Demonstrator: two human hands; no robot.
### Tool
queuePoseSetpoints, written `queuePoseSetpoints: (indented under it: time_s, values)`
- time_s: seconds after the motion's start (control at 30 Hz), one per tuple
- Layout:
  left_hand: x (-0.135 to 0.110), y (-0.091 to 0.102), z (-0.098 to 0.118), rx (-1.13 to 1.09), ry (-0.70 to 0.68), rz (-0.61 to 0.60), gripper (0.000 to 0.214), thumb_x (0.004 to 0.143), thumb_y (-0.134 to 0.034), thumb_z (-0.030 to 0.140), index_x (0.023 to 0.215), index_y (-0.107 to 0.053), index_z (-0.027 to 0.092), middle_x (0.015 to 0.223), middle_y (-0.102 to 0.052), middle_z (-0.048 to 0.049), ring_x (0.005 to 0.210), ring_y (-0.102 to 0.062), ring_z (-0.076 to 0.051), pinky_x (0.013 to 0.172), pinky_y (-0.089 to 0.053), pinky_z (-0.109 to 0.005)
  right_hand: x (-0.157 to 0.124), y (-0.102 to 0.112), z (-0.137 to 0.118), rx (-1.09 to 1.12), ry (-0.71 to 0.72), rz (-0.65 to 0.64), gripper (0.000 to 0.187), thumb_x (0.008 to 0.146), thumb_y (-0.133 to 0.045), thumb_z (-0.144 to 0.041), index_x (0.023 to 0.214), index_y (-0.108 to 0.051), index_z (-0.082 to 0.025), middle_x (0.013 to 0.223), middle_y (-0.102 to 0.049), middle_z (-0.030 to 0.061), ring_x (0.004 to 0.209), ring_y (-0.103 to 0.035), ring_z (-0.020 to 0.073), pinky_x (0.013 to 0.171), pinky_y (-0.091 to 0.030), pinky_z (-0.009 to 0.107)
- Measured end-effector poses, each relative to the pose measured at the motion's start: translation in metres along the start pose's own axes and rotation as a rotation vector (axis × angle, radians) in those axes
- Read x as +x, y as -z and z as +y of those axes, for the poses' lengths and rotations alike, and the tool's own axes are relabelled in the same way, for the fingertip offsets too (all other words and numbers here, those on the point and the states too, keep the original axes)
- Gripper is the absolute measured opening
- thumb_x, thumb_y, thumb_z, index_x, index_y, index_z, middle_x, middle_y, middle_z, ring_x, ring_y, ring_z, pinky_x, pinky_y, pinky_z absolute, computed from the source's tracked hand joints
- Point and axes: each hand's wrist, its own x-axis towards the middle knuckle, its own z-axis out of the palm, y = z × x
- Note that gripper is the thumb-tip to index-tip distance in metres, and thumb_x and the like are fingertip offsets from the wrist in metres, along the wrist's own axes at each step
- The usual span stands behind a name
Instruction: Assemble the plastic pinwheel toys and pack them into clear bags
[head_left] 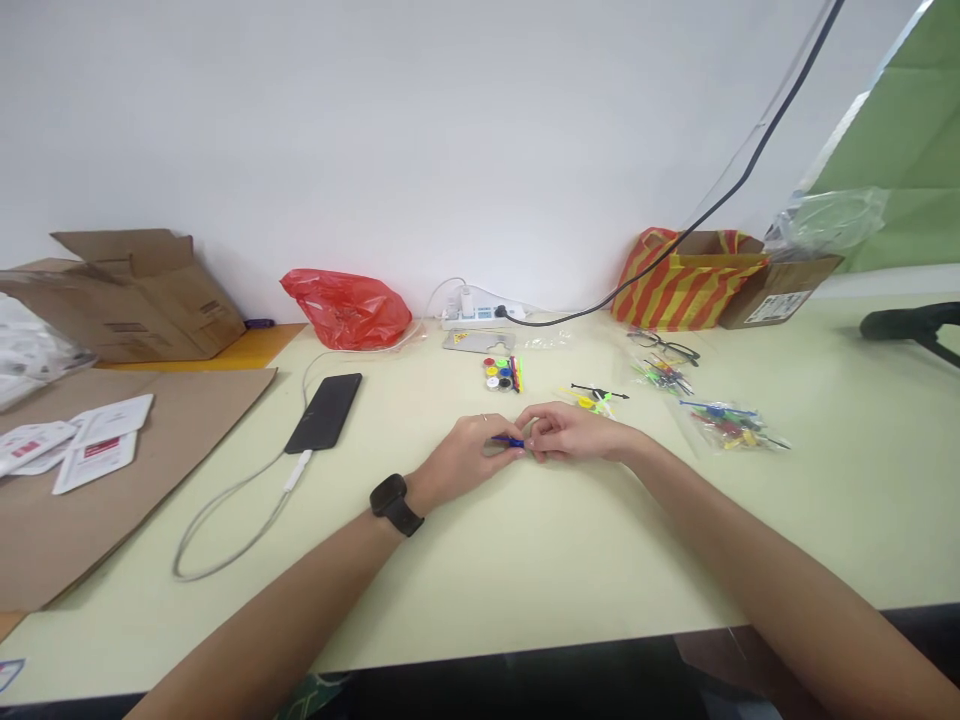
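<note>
A small blue plastic piece (510, 440) is pinched between the fingers of my left hand (469, 458), which wears a ring and has a black watch on its wrist. My right hand (568, 432) meets it from the other side, its fingertips closed on the same blue piece. The fingers cover part of it, so its full shape is hidden. Just behind my right hand lie loose yellow, green and black plastic parts (595, 400). Farther back, several coloured round discs (493, 383) sit in a group beside thin coloured sticks (517, 374).
Clear bags of coloured parts (731, 425) and glasses (667, 347) lie at right. A phone (324, 412) with a white cable is left. Behind stand a red plastic bag (345, 310), a power strip (480, 317), a striped bag (686, 290) and a cardboard box (150, 310). A black cable hangs across the right.
</note>
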Motion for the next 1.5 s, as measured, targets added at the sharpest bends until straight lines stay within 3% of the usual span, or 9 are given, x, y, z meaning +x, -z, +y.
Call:
queuePoseSetpoints:
  time_s: [0.2, 0.53, 0.73, 0.9, 1.03, 1.17, 1.3, 1.37, 1.5]
  values:
    - [0.002, 0.000, -0.008, 0.077, 0.081, 0.039, 0.007, 0.096, -0.065, 0.026, 0.093, -0.070, 0.022, 0.096, -0.075, -0.0012, 0.089, -0.070, -0.018, 0.083, -0.055, -0.032, 0.013, -0.007, 0.008, 0.015, 0.020, 0.277, 0.023, 0.079, -0.075, -0.029, 0.097, -0.066, -0.018, 0.066, -0.056, -0.0052, 0.054, -0.046, 0.0093, 0.049, -0.036, 0.022]
    - [-0.001, 0.004, -0.001, 0.194, -0.052, 0.019, 0.009, 0.092, -0.069, 0.025, 0.100, -0.065, 0.025, 0.117, -0.072, -0.0056, 0.114, -0.065, -0.026, 0.102, -0.052, -0.044, 0.009, -0.008, 0.007, -0.167, 0.045, 0.307, 0.042, 0.091, -0.066, -0.059, 0.089, -0.067, -0.017, 0.073, -0.061, -0.0010, 0.053, -0.049, 0.0101, 0.051, -0.039, 0.024]
    - [-0.001, 0.010, -0.008, 0.139, 0.059, 0.284, 0.023, 0.101, -0.054, 0.022, 0.123, -0.059, 0.026, 0.131, -0.064, -0.0074, 0.127, -0.055, -0.024, 0.111, -0.045, -0.045, 0.004, -0.012, -0.007, -0.258, -0.030, 0.519, 0.063, 0.100, -0.041, -0.072, 0.085, -0.069, -0.018, 0.070, -0.062, 0.0023, 0.056, -0.055, 0.0147, 0.057, -0.042, 0.029]
    - [0.001, 0.012, -0.017, 0.123, 0.180, 0.414, 0.021, 0.107, -0.046, 0.028, 0.123, -0.059, 0.025, 0.126, -0.064, -0.0066, 0.121, -0.054, -0.023, 0.108, -0.043, -0.042, -0.007, -0.007, -0.020, -0.046, 0.063, 0.286, 0.079, 0.102, -0.028, -0.075, 0.042, -0.028, -0.024, 0.044, -0.024, -0.0020, 0.046, -0.024, 0.0119, 0.052, -0.026, 0.032]
    - [0.000, 0.011, -0.017, 0.115, 0.197, 0.359, 0.022, 0.107, -0.048, 0.034, 0.124, -0.060, 0.024, 0.127, -0.065, -0.0065, 0.121, -0.055, -0.023, 0.107, -0.044, -0.041, -0.009, 0.005, -0.019, 0.036, 0.170, 0.433, 0.079, 0.100, -0.035, -0.076, 0.042, -0.024, -0.024, 0.046, -0.018, -0.0034, 0.047, -0.019, 0.0117, 0.052, -0.024, 0.032]
    - [-0.001, 0.011, -0.010, 0.109, 0.125, 0.193, 0.022, 0.104, -0.055, 0.036, 0.121, -0.064, 0.025, 0.123, -0.068, -0.0057, 0.118, -0.059, -0.024, 0.105, -0.046, -0.041, -0.005, 0.013, -0.012, -0.065, 0.097, 0.608, 0.071, 0.092, -0.052, -0.078, 0.050, -0.047, -0.022, 0.049, -0.041, -0.0008, 0.048, -0.037, 0.0122, 0.052, -0.036, 0.030]
    - [-0.002, 0.011, -0.001, 0.157, -0.002, 0.114, 0.026, 0.096, -0.069, 0.034, 0.120, -0.067, 0.027, 0.121, -0.069, -0.0060, 0.120, -0.059, -0.027, 0.107, -0.048, -0.044, -0.004, 0.007, -0.013, -0.168, -0.004, 0.597, 0.053, 0.090, -0.062, -0.072, 0.083, -0.068, -0.020, 0.080, -0.070, 0.0051, 0.048, -0.049, 0.0115, 0.051, -0.041, 0.029]
    - [-0.002, 0.011, 0.000, 0.173, -0.016, 0.148, 0.026, 0.096, -0.068, 0.030, 0.121, -0.067, 0.027, 0.121, -0.070, -0.0065, 0.121, -0.059, -0.027, 0.107, -0.048, -0.046, -0.007, 0.001, -0.018, -0.206, -0.076, 0.596, 0.050, 0.092, -0.060, -0.070, 0.097, -0.070, -0.021, 0.088, -0.074, 0.0069, 0.046, -0.049, 0.0116, 0.048, -0.041, 0.029]
    - [-0.001, 0.013, -0.002, 0.188, 0.029, 0.260, 0.022, 0.099, -0.057, 0.020, 0.118, -0.066, 0.026, 0.120, -0.070, -0.0053, 0.121, -0.058, -0.026, 0.108, -0.047, -0.046, -0.018, -0.009, -0.032, -0.261, -0.094, 0.561, 0.051, 0.095, -0.056, -0.068, 0.112, -0.073, -0.022, 0.062, -0.065, 0.0027, 0.052, -0.051, 0.0167, 0.049, -0.040, 0.029]
